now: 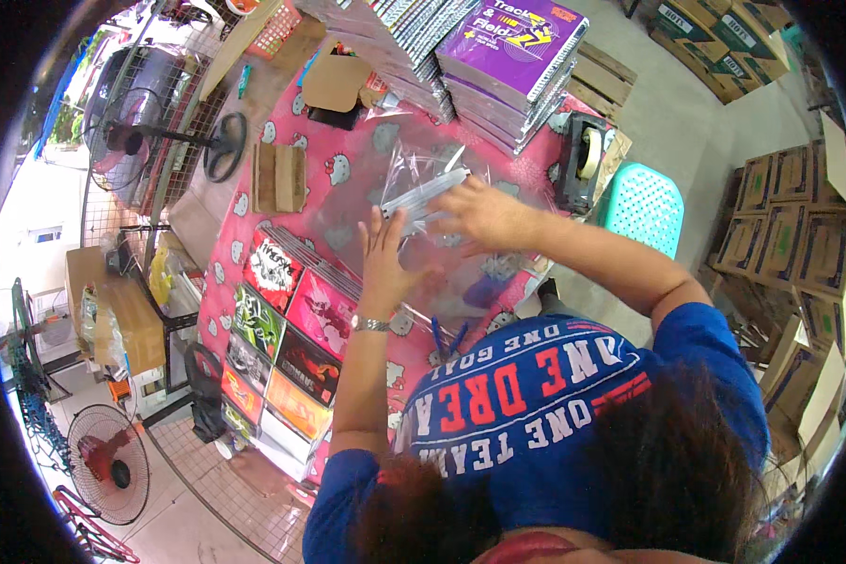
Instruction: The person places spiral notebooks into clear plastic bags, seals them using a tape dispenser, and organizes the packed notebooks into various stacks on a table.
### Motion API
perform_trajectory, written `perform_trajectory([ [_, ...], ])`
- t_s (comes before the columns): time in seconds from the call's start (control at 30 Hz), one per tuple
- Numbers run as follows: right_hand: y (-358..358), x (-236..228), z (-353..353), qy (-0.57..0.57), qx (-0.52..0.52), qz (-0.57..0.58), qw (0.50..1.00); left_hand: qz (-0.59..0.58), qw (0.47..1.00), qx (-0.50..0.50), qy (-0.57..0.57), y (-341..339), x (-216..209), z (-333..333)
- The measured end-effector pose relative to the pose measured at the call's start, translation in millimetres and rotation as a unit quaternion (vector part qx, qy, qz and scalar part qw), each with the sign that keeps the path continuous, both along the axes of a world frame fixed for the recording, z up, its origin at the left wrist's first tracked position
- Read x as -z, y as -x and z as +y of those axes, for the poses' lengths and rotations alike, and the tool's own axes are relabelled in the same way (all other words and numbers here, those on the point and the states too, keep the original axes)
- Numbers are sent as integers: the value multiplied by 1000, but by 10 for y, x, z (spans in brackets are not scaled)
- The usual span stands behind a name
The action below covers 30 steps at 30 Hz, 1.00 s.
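Observation:
A clear plastic bag (pixel 414 164) lies on a table with a pink patterned cloth (pixel 334 197). Inside the bag is a thin bundle of spiral-bound notebooks (pixel 421 195), seen edge-on. My right hand (pixel 484 214) rests on the near end of that bundle, fingers curled over it through the plastic. My left hand (pixel 385 256), with a metal watch on its wrist, lies flat on the bag just beside the bundle, fingers spread.
Tall stacks of purple notebooks (pixel 517 56) stand at the table's far side, with a tape dispenser (pixel 587 155) at its right edge. Colourful notebooks (pixel 282 329) lie in rows at the left. Nearby are a teal stool (pixel 641 207), cardboard boxes (pixel 799 244) and two fans (pixel 150 132).

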State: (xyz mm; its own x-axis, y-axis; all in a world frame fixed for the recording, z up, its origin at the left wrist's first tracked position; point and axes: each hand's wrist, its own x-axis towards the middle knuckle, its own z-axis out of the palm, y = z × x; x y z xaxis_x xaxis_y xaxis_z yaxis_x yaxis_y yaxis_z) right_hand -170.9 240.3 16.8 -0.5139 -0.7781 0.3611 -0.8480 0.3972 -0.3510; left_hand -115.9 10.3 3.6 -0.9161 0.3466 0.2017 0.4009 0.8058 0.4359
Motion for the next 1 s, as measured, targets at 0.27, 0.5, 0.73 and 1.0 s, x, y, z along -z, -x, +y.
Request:
perform_trajectory([
  [0.27, 760, 109, -144, 238, 315, -327, 859, -66, 974, 64, -208, 344, -282, 201],
  [0.5, 752, -223, -404, 187, 78, -363, 910, -340, 898, -69, -270, 863, 118, -346],
  [0.73, 646, 131, -30, 178, -41, -412, 893, -193, 954, 13, -229, 599, -148, -64],
  [1.0, 301, -112, -23, -37, -4, -223, 974, -99, 992, 11, -71, 282, -81, -24],
])
